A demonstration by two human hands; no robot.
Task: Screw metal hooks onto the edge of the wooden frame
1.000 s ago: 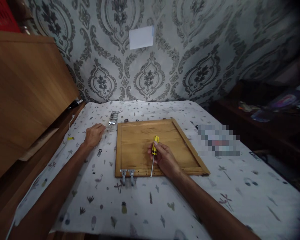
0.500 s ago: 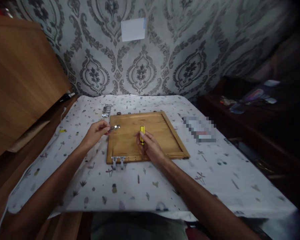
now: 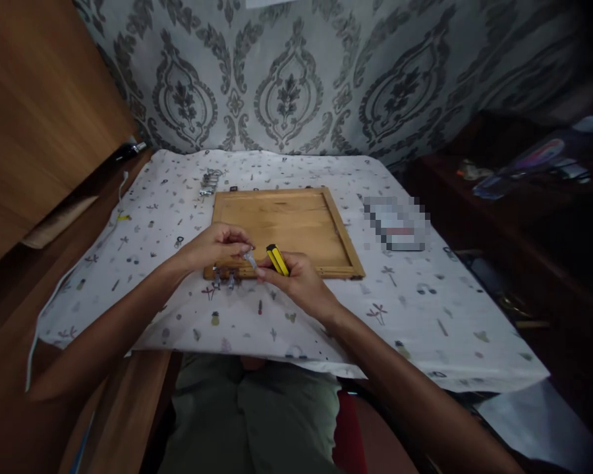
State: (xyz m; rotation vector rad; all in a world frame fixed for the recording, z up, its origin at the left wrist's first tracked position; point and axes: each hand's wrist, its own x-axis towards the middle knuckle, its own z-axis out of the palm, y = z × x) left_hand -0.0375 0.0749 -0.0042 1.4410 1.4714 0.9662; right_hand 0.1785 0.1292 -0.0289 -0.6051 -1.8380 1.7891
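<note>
A silvery metal hinge [image 3: 250,259] is pinched in the fingers of my left hand [image 3: 220,245], above the near edge of a framed wooden panel [image 3: 291,220]. My right hand [image 3: 304,282] is closed around a yellow-and-black screwdriver [image 3: 277,260], its handle end pointing up and away. The thumb and finger of that hand also touch the lower end of the hinge. Left of both hands, two similar metal hinges [image 3: 231,279] sit on the panel's near edge and stick out toward me. The screwdriver's shaft is hidden.
Several more metal hinges [image 3: 209,183] lie beyond the panel's far left corner on the patterned tablecloth [image 3: 178,322]. A pixelated flat object [image 3: 400,227] rests to the right. Wooden furniture [image 3: 44,118] stands on the left, and a white cable [image 3: 54,296] runs along the table's left side.
My left hand has brought the hinge right and nearer to me, meeting my right hand. The screwdriver's handle has tilted left. The view has tipped downward.
</note>
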